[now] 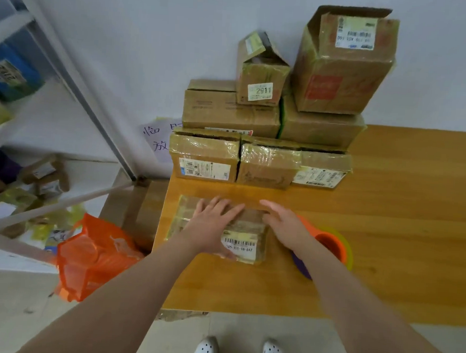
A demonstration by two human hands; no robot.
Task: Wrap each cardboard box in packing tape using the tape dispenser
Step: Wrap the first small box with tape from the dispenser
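A flat cardboard box [246, 231], shiny with tape and bearing a white barcode label, lies on the wooden table [388, 213] near its left front. My left hand [214, 220] lies flat on the box's top with the fingers spread and straight. My right hand [283, 223] rests on the box's right end, fingers extended toward the far edge. The orange tape dispenser [331, 245], loaded with a roll of tape, sits on the table just right of my right wrist, partly hidden by the forearm.
A stack of taped cardboard boxes [269, 140] stands at the back of the table against the wall. An orange plastic bag [93, 255] hangs by the table's left edge. Metal shelving [38, 137] with parcels fills the left side.
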